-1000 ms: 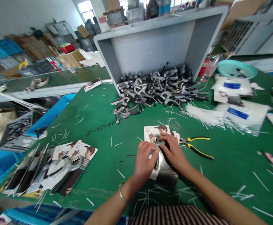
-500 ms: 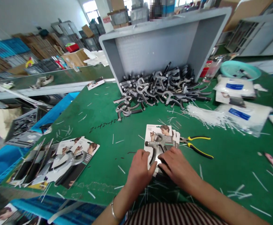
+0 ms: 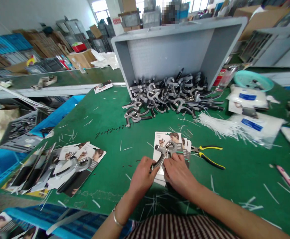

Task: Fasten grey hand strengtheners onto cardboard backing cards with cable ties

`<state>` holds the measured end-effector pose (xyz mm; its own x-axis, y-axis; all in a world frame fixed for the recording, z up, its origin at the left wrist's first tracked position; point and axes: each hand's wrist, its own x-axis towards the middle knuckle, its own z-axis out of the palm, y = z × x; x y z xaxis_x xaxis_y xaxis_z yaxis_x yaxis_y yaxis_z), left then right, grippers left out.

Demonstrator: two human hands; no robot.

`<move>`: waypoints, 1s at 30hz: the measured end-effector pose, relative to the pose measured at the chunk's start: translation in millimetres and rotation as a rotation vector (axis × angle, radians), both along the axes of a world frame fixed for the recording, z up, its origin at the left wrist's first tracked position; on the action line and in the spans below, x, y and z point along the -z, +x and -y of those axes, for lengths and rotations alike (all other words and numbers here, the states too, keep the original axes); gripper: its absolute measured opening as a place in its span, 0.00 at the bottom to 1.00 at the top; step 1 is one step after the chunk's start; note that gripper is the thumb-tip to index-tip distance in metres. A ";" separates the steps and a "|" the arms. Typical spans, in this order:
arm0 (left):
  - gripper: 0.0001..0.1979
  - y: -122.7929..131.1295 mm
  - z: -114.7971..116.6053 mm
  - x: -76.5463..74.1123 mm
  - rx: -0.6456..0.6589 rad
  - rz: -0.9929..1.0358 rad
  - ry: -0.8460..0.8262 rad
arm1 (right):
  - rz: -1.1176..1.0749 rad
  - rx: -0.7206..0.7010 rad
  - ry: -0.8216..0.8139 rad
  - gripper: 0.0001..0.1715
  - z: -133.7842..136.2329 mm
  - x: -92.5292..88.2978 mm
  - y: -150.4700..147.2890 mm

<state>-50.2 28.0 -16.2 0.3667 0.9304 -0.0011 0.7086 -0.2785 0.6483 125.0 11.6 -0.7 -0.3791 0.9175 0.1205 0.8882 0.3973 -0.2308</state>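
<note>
A grey-and-black hand grip strengthener (image 3: 172, 147) lies over a stack of printed backing cards (image 3: 159, 139), its spring end pointing away from me. My left hand (image 3: 143, 174) is closed round the end of its left handle, thumb on the near side. The fingers of my right hand (image 3: 179, 171) are curled on its other handle, which they mostly cover. Just right of the cards, pliers with yellow-and-black handles (image 3: 211, 157) lie spread, their jaws close to the stack.
A grey crate (image 3: 167, 49) on its side spills many grip strengtheners (image 3: 159, 96) onto the green table (image 3: 110, 122). Carded grip strengtheners (image 3: 77, 166) are piled at left. White cable ties (image 3: 217, 126), plastic bags (image 3: 259, 126) and a pink pen-like tool (image 3: 289, 179) are at right.
The grip strengthener has turned slightly clockwise on the cards. My left hand has shifted a little left with its handle; my right fingers have curled in closer over the other handle.
</note>
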 end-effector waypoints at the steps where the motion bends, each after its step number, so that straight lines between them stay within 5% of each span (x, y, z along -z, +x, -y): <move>1: 0.05 2.6 1.7 0.9 -0.003 0.006 0.000 | -0.056 -0.004 -0.044 0.08 -0.6 -2.7 1.5; 9: 0.05 6.4 5.7 6.3 0.103 0.173 -0.126 | -0.378 -0.164 -0.297 0.04 -2.6 -22.0 35.9; 13: 0.09 -5.7 0.5 4.2 0.184 0.261 -0.188 | -0.494 -0.133 -0.246 0.06 5.5 -14.8 52.0; 18: 0.09 6.6 1.2 1.7 0.183 0.278 0.013 | -0.618 -0.007 -0.151 0.07 9.3 -4.8 48.2; 22: 0.09 18.0 0.4 0.4 0.163 0.304 0.123 | -0.573 0.138 -0.109 0.05 9.2 3.9 46.1; 30: 0.07 21.1 0.2 7.1 0.123 0.342 0.047 | -0.350 -0.007 -0.110 0.09 14.8 1.2 53.2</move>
<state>-29.1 27.8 -23.3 0.4479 0.8752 0.1827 0.4122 -0.3835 0.8264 178.2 -3.2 -2.0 -0.3383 0.9298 0.1447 0.7454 0.3586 -0.5620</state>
